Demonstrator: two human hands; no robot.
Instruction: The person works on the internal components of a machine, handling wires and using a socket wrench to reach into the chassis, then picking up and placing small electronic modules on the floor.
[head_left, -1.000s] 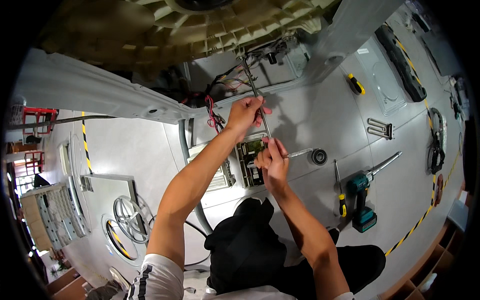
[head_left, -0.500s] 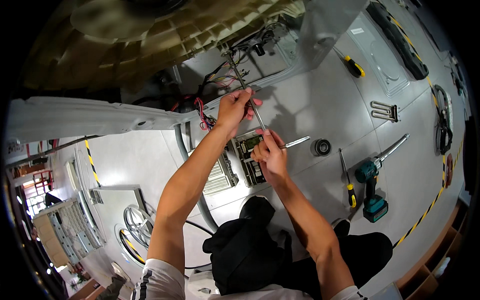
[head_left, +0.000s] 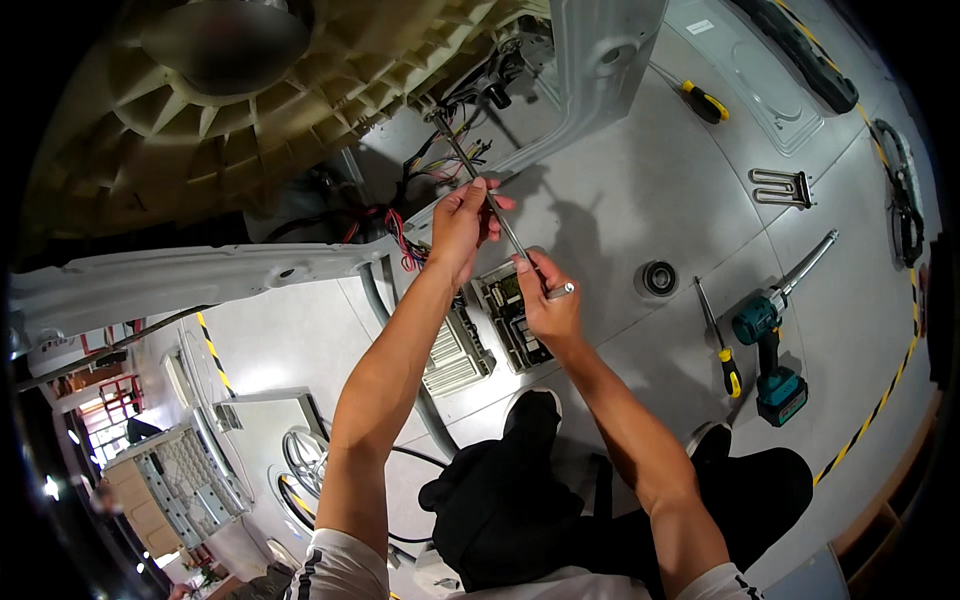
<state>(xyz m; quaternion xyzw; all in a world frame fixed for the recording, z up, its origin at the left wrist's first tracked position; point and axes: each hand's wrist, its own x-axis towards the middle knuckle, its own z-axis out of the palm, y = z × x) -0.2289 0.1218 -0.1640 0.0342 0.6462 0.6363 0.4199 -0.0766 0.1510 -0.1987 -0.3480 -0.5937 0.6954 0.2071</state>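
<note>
While the left hand [head_left: 458, 230] grips a slim silver metal rod [head_left: 509, 233] mid-frame, the right hand [head_left: 550, 316] clasps it lower.

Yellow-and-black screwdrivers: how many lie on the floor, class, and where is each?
2. One screwdriver lies at upper right, beside the grey panel; the second screwdriver lies lower, left of the cordless drill. Others may be hidden.

White short left sleeve [head_left: 352, 565], dark stripes [head_left: 308, 575] down outer side; white right sleeve [head_left: 712, 582], dark striping at outer edge; left hand [head_left: 457, 232], right hand [head_left: 550, 303], forearms [head_left: 385, 360] bare; pale shirt front [head_left: 570, 588]; loose black trousers [head_left: 745, 505]; dark right shoe [head_left: 712, 443], pale edge
</note>
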